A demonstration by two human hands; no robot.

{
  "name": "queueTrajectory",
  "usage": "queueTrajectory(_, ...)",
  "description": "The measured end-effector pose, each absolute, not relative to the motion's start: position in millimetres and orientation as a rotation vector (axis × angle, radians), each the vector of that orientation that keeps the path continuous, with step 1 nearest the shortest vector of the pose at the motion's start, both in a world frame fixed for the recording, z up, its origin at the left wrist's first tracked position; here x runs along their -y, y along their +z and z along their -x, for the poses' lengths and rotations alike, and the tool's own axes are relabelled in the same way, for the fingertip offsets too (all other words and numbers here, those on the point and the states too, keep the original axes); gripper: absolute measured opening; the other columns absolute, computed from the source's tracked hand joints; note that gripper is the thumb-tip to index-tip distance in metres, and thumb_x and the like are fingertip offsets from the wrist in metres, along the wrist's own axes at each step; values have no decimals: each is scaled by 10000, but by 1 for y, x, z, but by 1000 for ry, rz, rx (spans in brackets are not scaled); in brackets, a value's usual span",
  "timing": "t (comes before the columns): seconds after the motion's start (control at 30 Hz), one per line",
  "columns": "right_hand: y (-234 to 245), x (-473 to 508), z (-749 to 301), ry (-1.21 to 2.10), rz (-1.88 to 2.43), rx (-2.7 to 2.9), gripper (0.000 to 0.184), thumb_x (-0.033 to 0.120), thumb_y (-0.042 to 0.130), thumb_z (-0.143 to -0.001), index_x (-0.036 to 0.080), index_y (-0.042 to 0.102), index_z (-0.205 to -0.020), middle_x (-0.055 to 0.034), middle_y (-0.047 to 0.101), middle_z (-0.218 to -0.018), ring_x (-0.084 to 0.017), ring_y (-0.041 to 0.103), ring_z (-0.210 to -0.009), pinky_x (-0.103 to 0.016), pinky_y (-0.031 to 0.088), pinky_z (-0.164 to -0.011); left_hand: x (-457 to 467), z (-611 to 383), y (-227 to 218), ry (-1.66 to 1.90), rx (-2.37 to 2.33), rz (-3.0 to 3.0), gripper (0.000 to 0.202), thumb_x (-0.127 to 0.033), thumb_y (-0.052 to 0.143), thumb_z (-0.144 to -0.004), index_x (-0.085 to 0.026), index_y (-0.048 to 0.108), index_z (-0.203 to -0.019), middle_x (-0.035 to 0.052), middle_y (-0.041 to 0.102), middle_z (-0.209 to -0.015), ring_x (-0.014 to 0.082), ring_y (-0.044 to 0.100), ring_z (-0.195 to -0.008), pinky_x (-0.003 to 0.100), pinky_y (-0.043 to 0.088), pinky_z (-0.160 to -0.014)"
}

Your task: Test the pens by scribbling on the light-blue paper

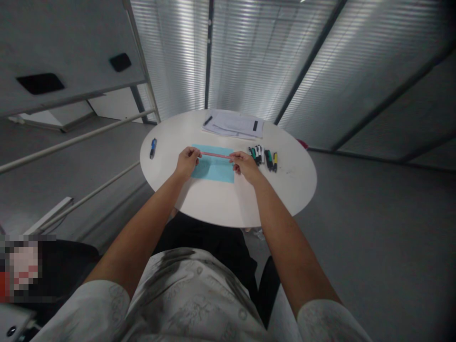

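Observation:
My left hand point(187, 162) and my right hand point(244, 166) hold opposite ends of a thin pink-red strip point(215, 155), which runs level between them. I cannot tell its material. Both hands sit over the far edge of a light blue sheet of paper point(213, 172) on a round white table point(221, 204). Closest to my right hand is a group of upright marker pens point(263, 158) with black, green and yellow parts. A blue pen point(153, 148) lies alone near the left rim.
A stack of papers point(233, 124) with a black pen point(208, 120) lies at the table's far edge. Grey floor surrounds the table. Pale railings point(74, 140) run to the left, and slatted blinds point(249, 57) stand behind it. A pixelated patch point(23, 266) covers the lower left.

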State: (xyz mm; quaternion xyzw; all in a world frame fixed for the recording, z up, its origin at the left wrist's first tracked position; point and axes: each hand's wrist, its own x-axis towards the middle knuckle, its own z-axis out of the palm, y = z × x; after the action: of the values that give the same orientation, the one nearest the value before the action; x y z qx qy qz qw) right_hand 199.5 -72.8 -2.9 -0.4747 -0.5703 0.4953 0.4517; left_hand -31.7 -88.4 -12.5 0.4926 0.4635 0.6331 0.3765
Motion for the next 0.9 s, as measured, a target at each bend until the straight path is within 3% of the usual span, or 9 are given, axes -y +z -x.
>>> queueTrajectory(0.17,-4,71,-200,1249,1161,1388,191,329,666,-806,182,621,-919,-2,669,-809,-50,531,-456,-168,311,-347,88,32,-12,1597,-1201,-1265,110,-247,566,-828,-175,548,-747,-9,597,-684,63,451,-488,212,344,-480)
queueTrajectory(0.3,-2,73,-200,1266,1181,1366,233,406,637,-842,178,626,-892,22,606,-669,-53,508,-437,-165,298,-347,89,32,-12,1593,-1188,-1273,109,-254,568,-829,-174,557,-755,-6,604,-692,65,453,-490,213,342,-479)
queueTrajectory(0.5,0,75,-200,1236,1159,1371,189,294,703,-779,184,628,-914,29,616,-714,-51,510,-442,-169,302,-348,89,32,-12,1610,-1166,-1265,113,-233,568,-830,-173,550,-736,-10,597,-671,63,442,-474,216,329,-465)
queueTrajectory(0.67,-1,74,-201,1207,1155,1403,224,257,740,-747,183,635,-931,63,542,-610,-59,507,-443,-165,322,-363,89,32,-12,1600,-1172,-1268,111,-241,565,-840,-173,549,-754,-7,609,-687,62,448,-475,215,331,-466)
queueTrajectory(0.77,-4,72,-200,1220,1186,1390,182,318,685,-816,177,626,-916,30,601,-650,-63,511,-429,-170,324,-350,91,31,-10,1607,-1179,-1258,109,-226,565,-836,-169,551,-744,-4,609,-682,63,451,-474,217,334,-467)
queueTrajectory(0.9,-5,70,-200,1257,1173,1414,268,432,589,-894,167,620,-906,-40,688,-797,-65,545,-449,-179,351,-356,92,31,-7,1595,-1182,-1262,115,-219,557,-841,-168,550,-738,-7,606,-681,60,447,-470,215,330,-464)
